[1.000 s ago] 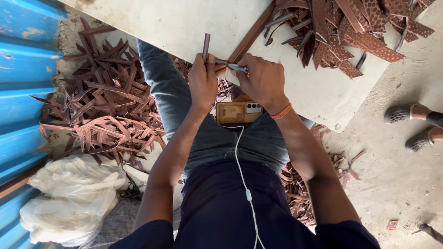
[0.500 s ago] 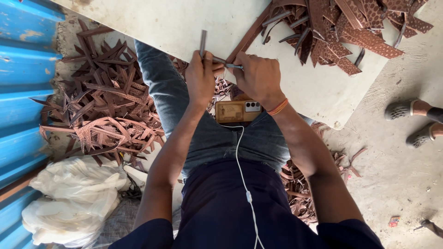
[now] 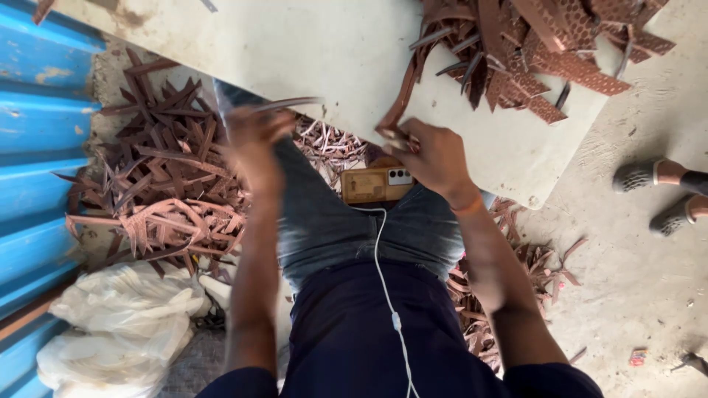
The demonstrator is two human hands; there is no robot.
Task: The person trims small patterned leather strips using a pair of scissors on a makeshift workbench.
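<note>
Gripping a long brown leather strip (image 3: 402, 99) at its lower end, the right hand (image 3: 435, 155) sits clenched at the near edge of the pale board (image 3: 310, 51); the strip runs up across the board toward the heap of brown strips (image 3: 538, 51) on its far right part. Left of that hand, beyond the board's near edge, the left hand (image 3: 254, 136) is blurred, pinching a thin dark strip (image 3: 287, 105). A phone (image 3: 376, 184) lies on the lap just below the board, its white cable (image 3: 383, 280) trailing down. Cut scraps (image 3: 155, 184) pile left of the board.
</note>
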